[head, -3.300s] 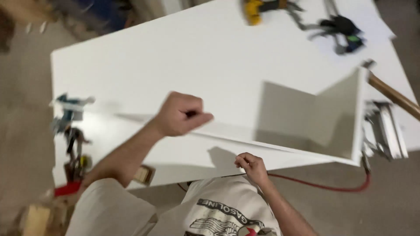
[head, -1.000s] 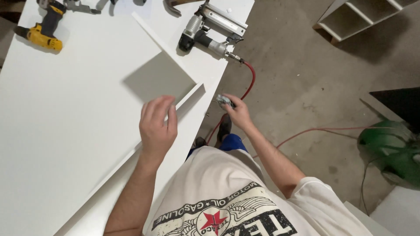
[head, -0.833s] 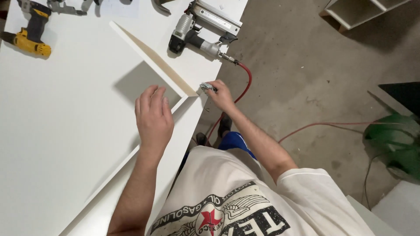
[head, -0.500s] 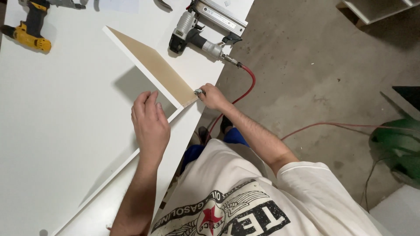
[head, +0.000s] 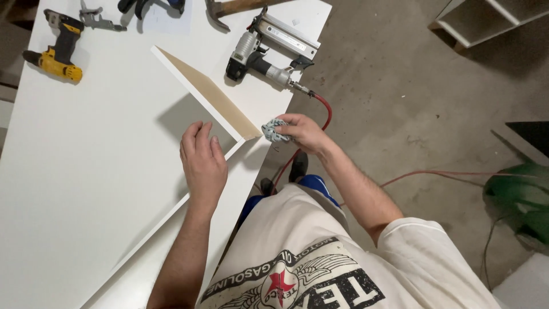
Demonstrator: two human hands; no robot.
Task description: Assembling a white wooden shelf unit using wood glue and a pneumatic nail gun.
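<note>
My left hand [head: 203,163] lies flat, fingers together, on a large white panel [head: 97,166] resting on the white workbench [head: 171,263]. An upright side panel [head: 209,94] with a raw tan edge meets the flat panel at the corner just right of that hand. My right hand [head: 303,131] grips a small crumpled rag [head: 273,130] and holds it against the end of that upright panel at the bench edge.
A grey nail gun [head: 269,51] with a red air hose [head: 320,114] lies at the bench's far right. A yellow drill [head: 57,51], clamps [head: 103,17] and a hammer [head: 229,8] lie along the far edge. White shelving [head: 486,23] stands on the concrete floor; a green object [head: 520,200] sits at right.
The view has swung to the bench's right end. My left hand went from a fist to flat on the panel. My right hand brought the rag up to the upright panel's end.
</note>
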